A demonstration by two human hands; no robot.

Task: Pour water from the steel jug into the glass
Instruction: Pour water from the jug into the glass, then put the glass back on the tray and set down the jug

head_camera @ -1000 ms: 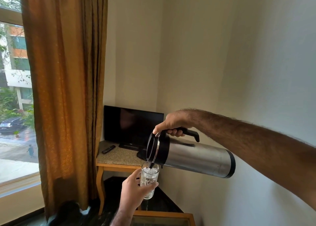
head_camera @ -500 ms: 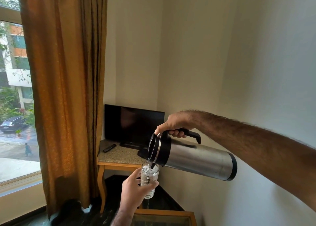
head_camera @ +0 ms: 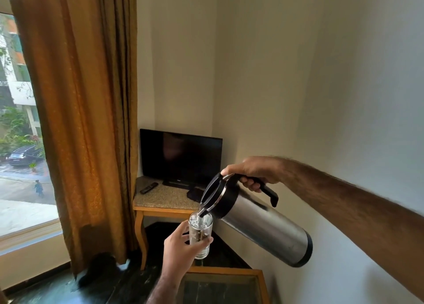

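Pour step in progress, low centre of frame: right hand (head_camera: 254, 172) wrapped on the black handle (head_camera: 263, 188) of the steel jug (head_camera: 261, 228), thumb pressing the lid tab, fingers curled closed around the grip. Jug is tipped with its base down toward lower right and its spout (head_camera: 203, 210) right at the rim of the glass (head_camera: 200, 234), just over or touching it; cannot tell which. Left hand (head_camera: 181, 251) holds the glass upright in mid-air, fingers and thumb clamped around its lower half. Water in the glass looks bubbly near the top, level seems close to the rim, so the fill reads as nearly done. Next move, as a judgement: tip the jug back upright to cut the flow before overflow, keep the glass level and steady, then clear the spout away from the rim. Spill risk is onto the glass-topped table (head_camera: 259, 278) below. Versus the earlier frames: the jug's base sits lower and the body slants more steeply down to the right, less horizontal than before; glass water level is higher; both grips unchanged; hands sit in about the same spot in frame. Background TV (head_camera: 181, 156), remote (head_camera: 149, 187) on the corner stand (head_camera: 160, 200), curtain (head_camera: 80, 120) at left, all as they were.
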